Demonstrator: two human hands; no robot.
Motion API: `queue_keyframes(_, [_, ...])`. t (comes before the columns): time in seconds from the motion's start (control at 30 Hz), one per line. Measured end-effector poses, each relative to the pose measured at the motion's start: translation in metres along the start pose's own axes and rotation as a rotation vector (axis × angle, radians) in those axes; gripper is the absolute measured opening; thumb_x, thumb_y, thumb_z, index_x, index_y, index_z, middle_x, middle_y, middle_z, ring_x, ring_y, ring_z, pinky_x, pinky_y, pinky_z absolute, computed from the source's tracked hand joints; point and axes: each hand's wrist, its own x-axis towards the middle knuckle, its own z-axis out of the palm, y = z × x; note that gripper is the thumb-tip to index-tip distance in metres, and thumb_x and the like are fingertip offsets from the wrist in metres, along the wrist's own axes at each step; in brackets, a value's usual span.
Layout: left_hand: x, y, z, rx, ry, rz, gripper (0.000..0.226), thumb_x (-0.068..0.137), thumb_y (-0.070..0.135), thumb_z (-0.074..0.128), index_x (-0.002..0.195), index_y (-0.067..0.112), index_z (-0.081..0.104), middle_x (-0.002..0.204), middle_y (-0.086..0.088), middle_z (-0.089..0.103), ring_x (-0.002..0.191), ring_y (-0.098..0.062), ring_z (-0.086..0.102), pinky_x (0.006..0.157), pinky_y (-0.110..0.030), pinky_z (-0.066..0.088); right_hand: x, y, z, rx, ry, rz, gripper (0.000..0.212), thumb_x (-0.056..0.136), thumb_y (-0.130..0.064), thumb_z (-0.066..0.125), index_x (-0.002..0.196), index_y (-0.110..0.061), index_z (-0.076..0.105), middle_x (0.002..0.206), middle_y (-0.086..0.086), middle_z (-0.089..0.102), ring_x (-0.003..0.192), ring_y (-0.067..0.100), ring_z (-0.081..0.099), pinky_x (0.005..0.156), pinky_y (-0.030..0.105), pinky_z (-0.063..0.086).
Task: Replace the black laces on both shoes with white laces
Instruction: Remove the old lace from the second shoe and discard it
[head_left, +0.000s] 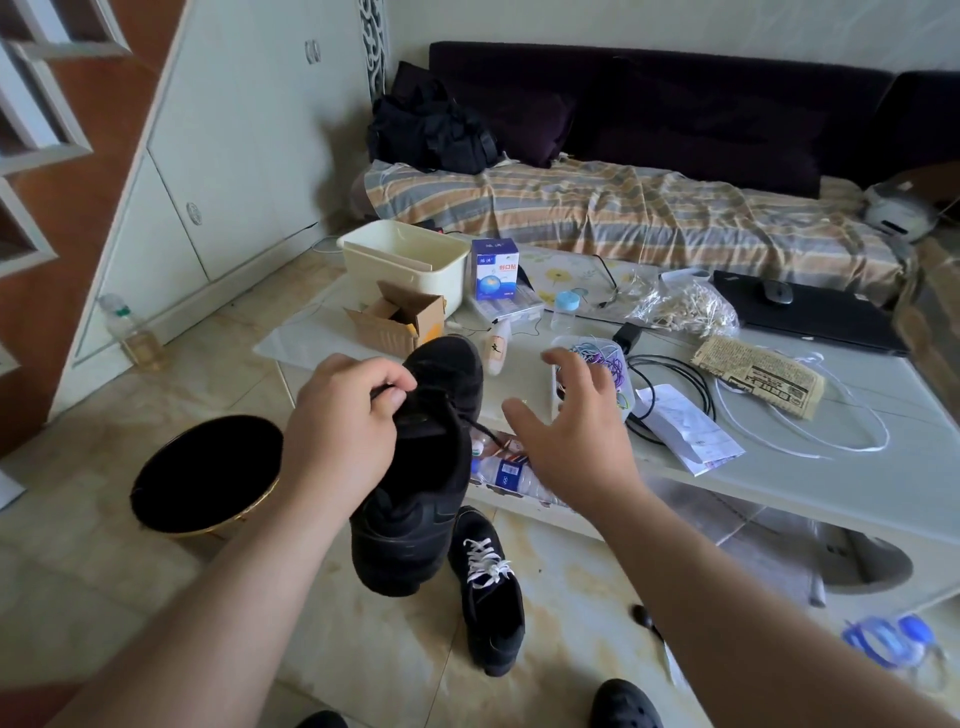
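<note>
Nearest, at bottom edge: two dark clogs (626, 704) on the person's feet, tiled floor (104, 571). On the floor just ahead, a black shoe with white laces (488, 587), toe pointing away, laced and tied.

Left hand (343, 421) holds the second shoe (415, 467) in the air above the floor, toe tipped up and away, heel down. Thumb and forefinger pinch a black lace (387, 391) near the tongue; a loose stretch of the same lace trails off to the right of the eyelets. This shoe is all black, upper matte, opening dark.

Right hand (571, 415) hovers beside the shoe, fingers spread and relaxed, holding nothing, not touching the shoe.

Left of the shoe on the floor: a round black bin (208, 473) with a gold rim.

Behind the hands, a low white table (779, 488), crowded: water bottle (506, 470) lying at its near edge, tub of coloured bands (597, 364), folded paper (691, 426), black cable (675, 374), white lace (810, 441) looped under a newspaper packet (758, 382), cardboard box (400, 317), cream tub (410, 260), blue-white carton (496, 270), laptop (810, 312).

Farthest: sofa (623, 208) with striped cover, black bag (431, 132).
</note>
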Motion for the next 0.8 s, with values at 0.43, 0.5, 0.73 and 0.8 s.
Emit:
queue_keyframes(0.43, [-0.016, 0.038, 0.001, -0.156, 0.018, 0.040, 0.029, 0.086, 0.039, 0.075, 0.111, 0.046, 0.062, 0.100, 0.013, 0.054, 0.089, -0.007, 0.058, 0.086, -0.039, 0.053, -0.007, 0.001, 0.011, 0.345, -0.005, 0.050, 0.011, 0.091, -0.037, 0.075, 0.098, -0.028, 0.075, 0.086, -0.016, 0.075, 0.081, 0.001, 0.070, 0.071, 0.027, 0.057])
queue_keyframes(0.5, [-0.017, 0.040, -0.004, -0.178, -0.075, 0.024, 0.050, 0.081, 0.047, 0.077, 0.124, 0.048, 0.054, 0.107, 0.014, 0.053, 0.102, -0.008, 0.055, 0.094, -0.040, 0.050, -0.006, 0.004, 0.014, 0.490, 0.003, 0.106, 0.011, 0.091, -0.034, 0.078, 0.097, -0.025, 0.077, 0.087, -0.010, 0.078, 0.084, 0.010, 0.075, 0.078, 0.039, 0.063])
queue_keyframes(0.73, [-0.011, 0.051, -0.010, -0.228, -0.018, 0.189, 0.047, 0.077, 0.064, 0.065, 0.118, 0.041, 0.058, 0.111, 0.013, 0.057, 0.109, -0.013, 0.055, 0.100, -0.047, 0.047, -0.011, 0.000, 0.013, 0.733, -0.009, 0.086, 0.008, 0.092, -0.020, 0.079, 0.098, -0.016, 0.077, 0.091, 0.004, 0.080, 0.090, 0.022, 0.077, 0.085, 0.043, 0.063])
queue_keyframes(0.8, [-0.004, 0.050, -0.008, -0.119, 0.015, 0.240, 0.033, 0.080, 0.057, 0.064, 0.110, 0.043, 0.067, 0.107, 0.014, 0.060, 0.106, -0.019, 0.059, 0.097, -0.049, 0.049, -0.014, -0.003, 0.011, 0.733, -0.017, 0.053, 0.005, 0.094, -0.018, 0.077, 0.098, -0.017, 0.076, 0.089, 0.002, 0.080, 0.086, 0.018, 0.077, 0.078, 0.036, 0.063])
